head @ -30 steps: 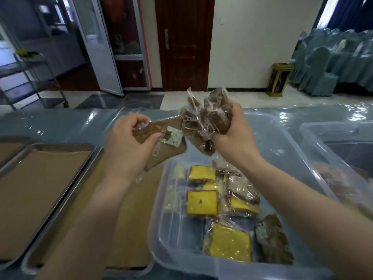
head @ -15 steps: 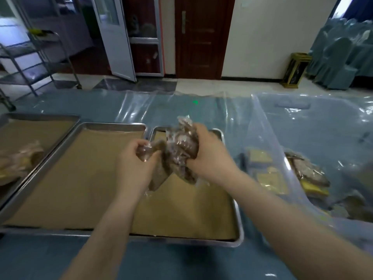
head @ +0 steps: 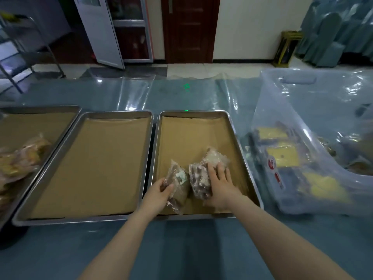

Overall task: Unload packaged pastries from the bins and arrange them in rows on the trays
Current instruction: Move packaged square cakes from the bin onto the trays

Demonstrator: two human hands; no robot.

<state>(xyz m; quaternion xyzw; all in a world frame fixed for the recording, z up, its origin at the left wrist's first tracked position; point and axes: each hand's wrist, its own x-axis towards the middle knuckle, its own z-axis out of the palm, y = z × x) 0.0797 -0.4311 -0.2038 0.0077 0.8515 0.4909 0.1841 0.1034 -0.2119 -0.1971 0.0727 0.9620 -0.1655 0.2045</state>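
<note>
Three paper-lined metal trays lie side by side. On the right tray [head: 232, 130], near its front edge, my left hand [head: 159, 194] grips a brown packaged pastry [head: 178, 183] that rests on the paper. My right hand [head: 221, 183] lies flat on a small heap of brown packaged pastries [head: 201, 174] beside it, fingers spread over the wrappers. The middle tray [head: 90, 158] holds only its paper. The left tray [head: 40, 110] carries a pile of yellowish packaged pastries [head: 18, 156]. A clear plastic bin [head: 302, 93] to the right holds yellow and brown packaged pastries [head: 282, 156].
The trays and bin stand on a blue table [head: 181, 249] under clear plastic sheeting. Beyond the table are a metal rack [head: 22, 47] at the left, a brown door [head: 189, 29], a small gold-coloured bin [head: 286, 49] and covered chairs [head: 339, 31] at the right.
Both hands carried the brown packages from above the bin leftwards and down onto the right tray. The view swung left, bringing the trays to the middle.
</note>
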